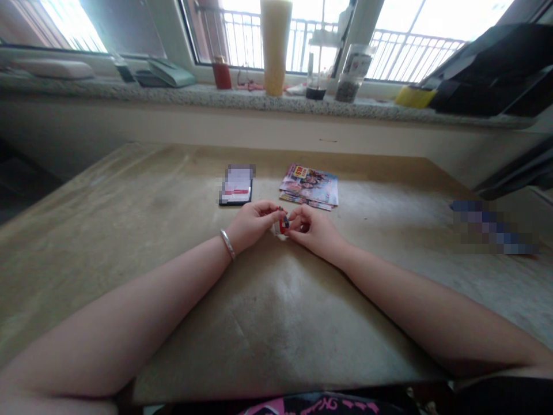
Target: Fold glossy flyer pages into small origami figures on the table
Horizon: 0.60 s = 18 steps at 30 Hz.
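Both my hands meet over the middle of the table, around a small red, white and dark blue piece (283, 225) whose kind I cannot make out. My left hand (258, 222), with a silver bangle at the wrist, pinches it between thumb and fingers. My right hand (311, 229) is closed at the piece's right side, thumb and fingertips against it. Fingers cover part of the piece. Just beyond the hands lie a phone-like dark-edged tablet (237, 185) with a lit, blurred face and a small stack of colourful printed leaflets (311, 185).
A blurred blue strip-shaped item (492, 227) lies on the table (268, 323) at the right. Behind the table, the stone windowsill (242, 99) holds a tall yellowish cylinder (276, 49), a red bottle (222, 74), clear containers (352, 72) and a black bag-like object (488, 69).
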{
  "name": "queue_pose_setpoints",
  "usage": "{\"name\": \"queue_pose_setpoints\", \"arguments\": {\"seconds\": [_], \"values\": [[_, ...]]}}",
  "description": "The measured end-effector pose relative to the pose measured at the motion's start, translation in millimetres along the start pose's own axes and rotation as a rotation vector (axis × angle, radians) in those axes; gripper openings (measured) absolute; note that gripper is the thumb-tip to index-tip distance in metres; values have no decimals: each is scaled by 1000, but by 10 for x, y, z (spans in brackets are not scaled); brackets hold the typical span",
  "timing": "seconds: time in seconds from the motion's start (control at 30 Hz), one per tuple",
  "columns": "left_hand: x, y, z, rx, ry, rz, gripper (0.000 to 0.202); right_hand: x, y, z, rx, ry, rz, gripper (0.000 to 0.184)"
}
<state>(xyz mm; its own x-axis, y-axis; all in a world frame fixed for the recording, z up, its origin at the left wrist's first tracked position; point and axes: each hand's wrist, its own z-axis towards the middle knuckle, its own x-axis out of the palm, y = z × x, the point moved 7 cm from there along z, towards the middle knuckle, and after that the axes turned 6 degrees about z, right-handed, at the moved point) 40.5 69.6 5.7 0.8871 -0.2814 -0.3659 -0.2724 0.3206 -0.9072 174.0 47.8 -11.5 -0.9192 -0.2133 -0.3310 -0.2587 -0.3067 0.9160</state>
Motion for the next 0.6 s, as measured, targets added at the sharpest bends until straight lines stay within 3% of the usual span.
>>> {"name": "queue_pose_setpoints", "arguments": {"seconds": [0.17,0.27,0.4,0.6], "values": [[21,-8,5,19,36,-31,27,4,93,-30,-53,24,-46,21],[55,-9,3,36,73,-53,26,-63,174,-48,-98,-45,-71,14],[81,-3,-1,24,99,55,23,-153,237,-56,-196,-141,-106,13],[135,-26,-17,-20,176,135,15,-162,240,-61,-261,-142,-116,10]]}}
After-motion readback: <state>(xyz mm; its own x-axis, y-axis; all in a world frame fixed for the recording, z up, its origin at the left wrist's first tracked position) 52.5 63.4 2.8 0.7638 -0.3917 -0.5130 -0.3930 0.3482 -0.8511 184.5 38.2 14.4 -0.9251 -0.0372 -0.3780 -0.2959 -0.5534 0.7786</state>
